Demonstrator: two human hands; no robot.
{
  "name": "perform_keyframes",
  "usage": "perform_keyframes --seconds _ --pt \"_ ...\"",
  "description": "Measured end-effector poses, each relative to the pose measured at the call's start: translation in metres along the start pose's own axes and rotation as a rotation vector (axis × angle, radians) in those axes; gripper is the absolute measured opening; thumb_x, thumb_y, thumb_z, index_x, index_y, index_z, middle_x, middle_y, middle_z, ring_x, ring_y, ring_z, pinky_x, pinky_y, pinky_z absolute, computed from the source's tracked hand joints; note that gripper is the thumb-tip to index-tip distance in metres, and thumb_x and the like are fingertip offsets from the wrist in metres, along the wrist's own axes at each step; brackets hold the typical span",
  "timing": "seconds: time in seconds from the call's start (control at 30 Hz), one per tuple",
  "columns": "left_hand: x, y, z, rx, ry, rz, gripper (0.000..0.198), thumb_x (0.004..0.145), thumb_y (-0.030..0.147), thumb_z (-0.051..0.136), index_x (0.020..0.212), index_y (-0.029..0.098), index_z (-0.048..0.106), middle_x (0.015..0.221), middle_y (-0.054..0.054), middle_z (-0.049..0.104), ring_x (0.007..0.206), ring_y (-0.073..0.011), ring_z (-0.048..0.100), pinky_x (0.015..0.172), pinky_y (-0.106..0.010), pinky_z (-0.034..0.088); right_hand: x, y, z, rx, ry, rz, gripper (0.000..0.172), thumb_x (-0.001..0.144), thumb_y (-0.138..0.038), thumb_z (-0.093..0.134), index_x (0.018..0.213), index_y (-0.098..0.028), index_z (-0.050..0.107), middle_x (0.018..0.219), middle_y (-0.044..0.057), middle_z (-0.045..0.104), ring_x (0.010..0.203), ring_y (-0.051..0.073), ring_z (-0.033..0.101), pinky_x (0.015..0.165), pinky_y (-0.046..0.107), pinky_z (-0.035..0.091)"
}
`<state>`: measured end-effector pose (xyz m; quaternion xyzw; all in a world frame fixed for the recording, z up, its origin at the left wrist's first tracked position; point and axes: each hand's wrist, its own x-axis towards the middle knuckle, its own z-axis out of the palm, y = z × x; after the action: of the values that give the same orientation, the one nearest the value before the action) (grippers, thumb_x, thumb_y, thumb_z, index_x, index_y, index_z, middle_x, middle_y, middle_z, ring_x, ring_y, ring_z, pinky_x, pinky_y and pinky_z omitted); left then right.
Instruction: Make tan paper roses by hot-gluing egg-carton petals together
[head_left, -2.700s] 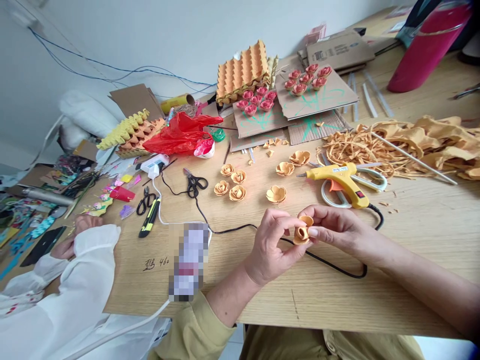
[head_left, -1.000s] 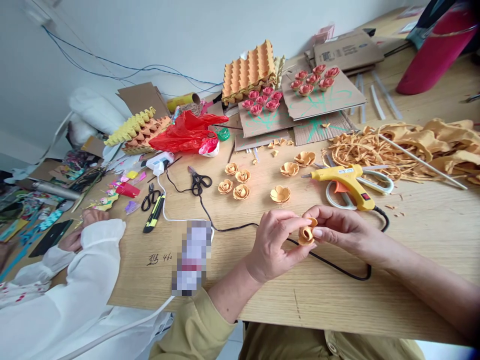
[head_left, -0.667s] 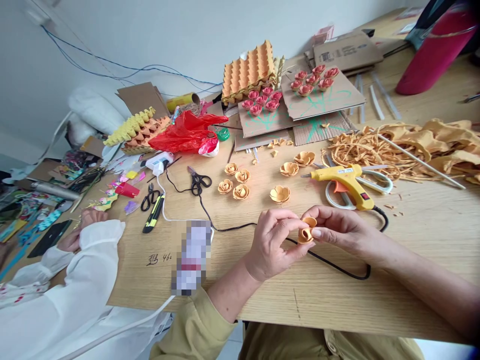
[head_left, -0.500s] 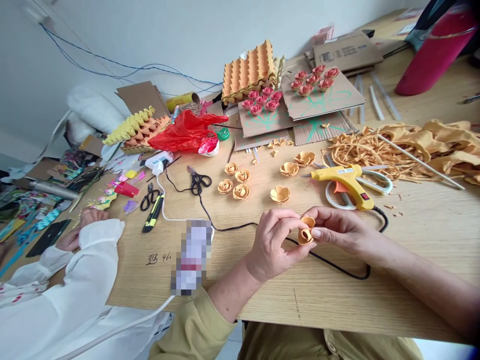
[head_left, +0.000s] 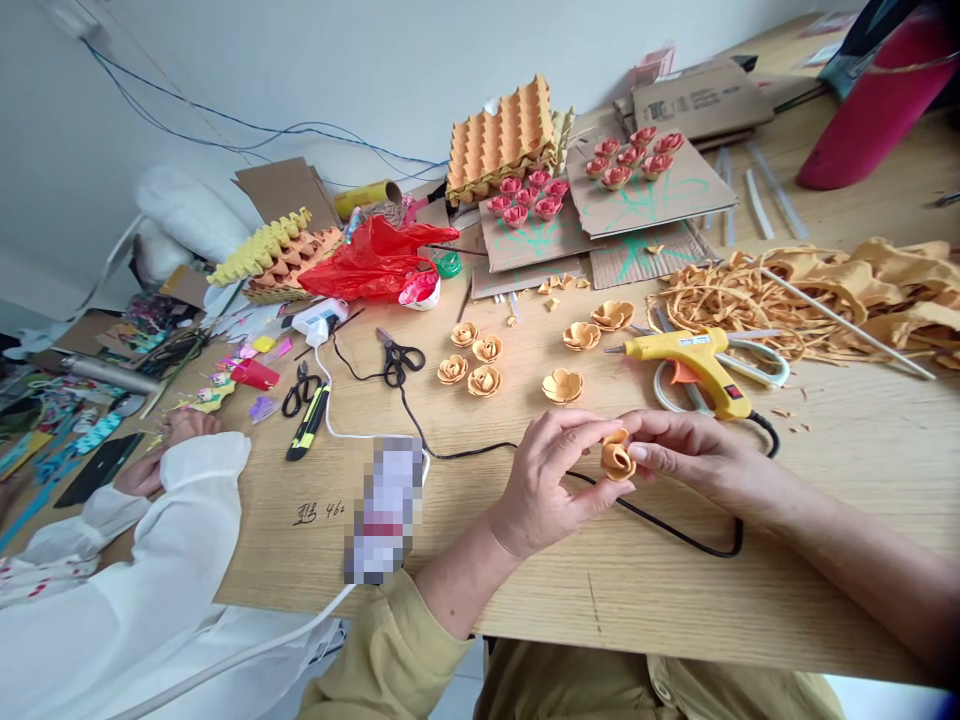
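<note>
Orange flower (head_left: 618, 461), one, right of centre in the frame, raised above the counter (head_left: 465, 530), between two hands. Left hand (head_left: 546, 482): narrow grip, fingers on the flower's upper edge, thumb on its lower. Right hand (head_left: 709, 462): thumb and fingers pinching its right side. Handling note: thin petals probably crease easily; a light, even pressure, rolled centre left uncrushed, should serve best. Open orange blossoms (head_left: 562, 386), three, mid-frame. Rolled orange flowers (head_left: 485, 380), four, left of these; a fair shape guide. Yellow glue gun (head_left: 679, 348), one, right, lying flat; nozzle possibly hot, best avoided. Pink flowers (head_left: 616, 178), two groups on cardboard (head_left: 660, 213), upper centre-right.
</note>
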<state>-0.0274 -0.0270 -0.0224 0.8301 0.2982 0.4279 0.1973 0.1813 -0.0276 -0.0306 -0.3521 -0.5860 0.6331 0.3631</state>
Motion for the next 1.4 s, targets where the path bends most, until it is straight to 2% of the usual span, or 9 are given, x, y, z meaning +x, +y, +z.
perform_keyframes --seconds 0.2,0.33,0.5,0.67,0.97,1.1,1.2,1.3,1.4 --pt "0.000 0.001 0.001 -0.051 0.068 -0.022 0.038 0.082 0.029 0.078 0.115 0.020 0.062 0.106 -0.009 0.069 0.099 -0.0215 0.066 0.085 -0.037 0.058 -0.002 -0.005 0.001 0.009 -0.001 0.006 0.037 0.091 -0.050 0.064 0.112 -0.022 0.073 0.084 0.004 0.068 0.071 0.016 0.056 0.070 0.032 0.050" --pt "0.000 -0.001 0.001 -0.067 0.097 -0.027 0.037 0.080 0.031 0.081 0.110 0.020 0.063 0.100 -0.007 0.069 0.093 -0.0191 0.065 0.079 -0.033 0.057 -0.001 -0.007 0.005 0.104 -0.019 0.017 0.034 0.085 -0.049 0.072 0.106 -0.023 0.072 0.082 0.002 0.066 0.073 0.016 0.059 0.071 0.031 0.051" --pt "0.000 -0.001 0.002 -0.091 0.085 -0.023 0.041 0.080 0.038 0.080 0.112 0.019 0.062 0.100 -0.007 0.068 0.093 -0.0186 0.064 0.077 -0.031 0.057 -0.001 -0.005 0.008 0.118 0.014 0.017 0.030 0.085 -0.048 0.073 0.099 -0.021 0.072 0.082 0.002 0.066 0.072 0.015 0.057 0.069 0.030 0.049" --pt "0.000 -0.002 0.000 -0.078 0.029 -0.014 0.055 0.081 0.045 0.078 0.126 0.019 0.060 0.108 -0.009 0.065 0.098 -0.0202 0.063 0.081 -0.033 0.058 -0.001 -0.006 0.010 0.144 0.030 -0.001 0.026 0.084 -0.046 0.074 0.093 -0.022 0.073 0.079 0.000 0.065 0.069 0.014 0.055 0.067 0.029 0.048" --pt "-0.001 -0.002 0.001 -0.078 0.001 -0.025 0.042 0.079 0.036 0.081 0.115 0.018 0.066 0.105 -0.008 0.061 0.093 -0.0167 0.062 0.078 -0.028 0.056 -0.001 -0.002 0.013 0.088 0.035 -0.032 0.026 0.089 -0.046 0.067 0.091 -0.020 0.068 0.076 0.001 0.066 0.068 0.014 0.059 0.066 0.029 0.049" --pt "-0.001 -0.005 0.004 -0.099 0.037 -0.061 0.040 0.076 0.032 0.084 0.108 0.018 0.065 0.099 -0.005 0.062 0.084 -0.0144 0.059 0.071 -0.025 0.054 -0.004 -0.007 0.006 -0.258 0.085 -0.078 0.023 0.095 -0.044 0.058 0.095 -0.022 0.066 0.088 0.005 0.071 0.077 0.018 0.064 0.070 0.031 0.051" --pt "-0.002 -0.007 0.005 -0.105 0.050 -0.122 0.037 0.076 0.024 0.083 0.107 0.018 0.063 0.096 -0.002 0.063 0.071 -0.0091 0.056 0.064 -0.022 0.050 -0.005 -0.011 -0.014 -0.738 0.430 -0.177 0.019 0.096 -0.038 0.053 0.097 -0.023 0.064 0.088 0.006 0.069 0.073 0.019 0.062 0.067 0.032 0.048" --pt "-0.003 -0.009 0.005 -0.095 0.026 -0.209 0.039 0.078 0.017 0.080 0.113 0.019 0.062 0.095 -0.001 0.064 0.063 -0.0061 0.055 0.061 -0.021 0.048 -0.006 -0.005 -0.041 -1.169 0.733 -0.058 0.023 0.091 -0.042 0.056 0.100 -0.023 0.063 0.094 0.009 0.064 0.077 0.024 0.062 0.067 0.037 0.048" --pt "-0.004 -0.010 0.005 -0.108 0.011 -0.271 0.043 0.081 0.014 0.077 0.121 0.021 0.063 0.102 -0.002 0.065 0.063 -0.0054 0.056 0.063 -0.020 0.051 -0.005 0.008 -0.060 -1.332 0.773 0.061 0.041 0.086 -0.052 0.057 0.110 -0.019 0.059 0.101 0.015 0.062 0.093 0.033 0.064 0.078 0.043 0.051"
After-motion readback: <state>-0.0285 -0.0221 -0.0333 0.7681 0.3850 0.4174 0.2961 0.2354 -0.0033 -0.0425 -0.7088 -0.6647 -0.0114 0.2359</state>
